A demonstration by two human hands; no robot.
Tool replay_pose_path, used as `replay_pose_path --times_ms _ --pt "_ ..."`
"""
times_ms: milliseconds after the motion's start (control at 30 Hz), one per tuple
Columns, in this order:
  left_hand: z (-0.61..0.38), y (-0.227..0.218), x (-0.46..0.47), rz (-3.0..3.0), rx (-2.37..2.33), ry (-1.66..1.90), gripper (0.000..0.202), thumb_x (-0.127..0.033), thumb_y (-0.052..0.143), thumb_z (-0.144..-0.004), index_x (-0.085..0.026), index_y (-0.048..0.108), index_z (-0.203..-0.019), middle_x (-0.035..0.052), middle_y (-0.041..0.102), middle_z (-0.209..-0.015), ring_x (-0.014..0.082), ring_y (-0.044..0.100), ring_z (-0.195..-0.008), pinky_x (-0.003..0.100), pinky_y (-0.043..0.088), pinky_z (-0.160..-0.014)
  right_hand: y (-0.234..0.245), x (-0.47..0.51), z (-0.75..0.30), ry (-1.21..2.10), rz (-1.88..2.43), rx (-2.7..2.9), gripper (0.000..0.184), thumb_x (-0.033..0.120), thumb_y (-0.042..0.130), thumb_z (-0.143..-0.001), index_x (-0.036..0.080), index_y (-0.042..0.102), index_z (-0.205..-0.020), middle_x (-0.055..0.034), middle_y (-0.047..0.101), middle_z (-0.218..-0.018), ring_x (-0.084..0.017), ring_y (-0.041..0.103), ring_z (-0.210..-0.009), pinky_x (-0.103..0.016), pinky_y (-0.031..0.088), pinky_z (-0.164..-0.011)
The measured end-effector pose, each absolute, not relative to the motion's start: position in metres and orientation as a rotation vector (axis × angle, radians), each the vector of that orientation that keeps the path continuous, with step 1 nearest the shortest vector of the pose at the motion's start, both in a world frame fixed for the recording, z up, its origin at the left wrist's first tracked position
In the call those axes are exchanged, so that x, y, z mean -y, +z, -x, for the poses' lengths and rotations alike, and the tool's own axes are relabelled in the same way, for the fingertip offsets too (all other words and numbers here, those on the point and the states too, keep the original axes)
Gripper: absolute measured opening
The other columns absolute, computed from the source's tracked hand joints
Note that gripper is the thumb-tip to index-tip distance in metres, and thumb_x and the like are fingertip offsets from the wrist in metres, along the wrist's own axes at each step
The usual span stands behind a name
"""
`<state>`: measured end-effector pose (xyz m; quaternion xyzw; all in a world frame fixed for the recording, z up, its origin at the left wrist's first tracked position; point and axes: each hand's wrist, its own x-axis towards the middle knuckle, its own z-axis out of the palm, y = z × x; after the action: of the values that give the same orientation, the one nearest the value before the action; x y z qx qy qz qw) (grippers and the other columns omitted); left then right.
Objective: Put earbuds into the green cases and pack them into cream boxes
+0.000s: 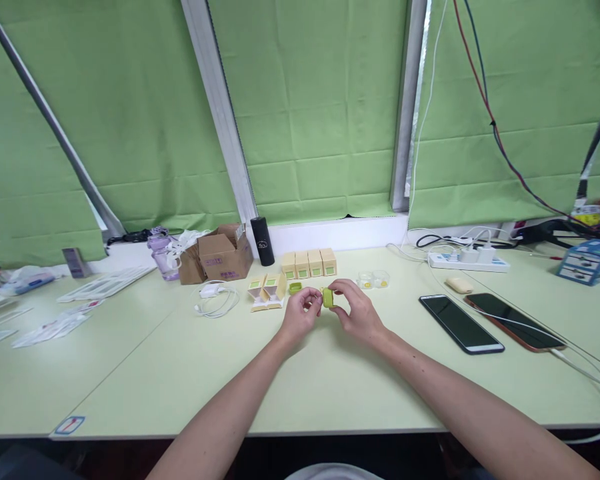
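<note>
A small green box-shaped piece (328, 298) is held up between the thumb and fingers of my right hand (359, 312). My left hand (301, 312) is closed in a pinch right at the piece's left side; what lies between those fingertips is too small to make out. Just behind my left hand sits a small green tray-like piece (295, 288). Two opened small cartons (267, 291) with green squares stand to the left. Several closed cream cartons (309, 264) form a row behind. A clear two-cup container (373, 279) with yellow bits lies beyond my right hand.
At the back left are a cardboard box (226, 253), a black cylinder (263, 241), a purple bottle (163, 255) and a white charger with cable (214, 293). Two phones (461, 325), a cream case (459, 285) and a power strip (467, 261) lie right, with loose cables.
</note>
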<state>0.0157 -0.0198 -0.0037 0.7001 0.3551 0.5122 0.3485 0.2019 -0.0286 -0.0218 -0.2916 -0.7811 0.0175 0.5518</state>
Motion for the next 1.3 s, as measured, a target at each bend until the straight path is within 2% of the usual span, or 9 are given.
replay_pose_path --times_ms 1300 --pt "-0.012 -0.0046 0.0168 -1.807 -0.928 1.34 0.022 -0.039 0.066 -0.09 -0.017 0.062 -0.088 -0.0006 0.057 -0.073 0.0113 0.052 -0.06 0.025 0.043 -0.06 -0.0201 0.0282 -0.2015 0.097 0.695 1.818 0.045 0.007 0.06 -0.089 0.026 0.056 -0.129 -0.0116 0.066 -0.122 -0.03 0.065 -0.116 -0.05 0.063 -0.093"
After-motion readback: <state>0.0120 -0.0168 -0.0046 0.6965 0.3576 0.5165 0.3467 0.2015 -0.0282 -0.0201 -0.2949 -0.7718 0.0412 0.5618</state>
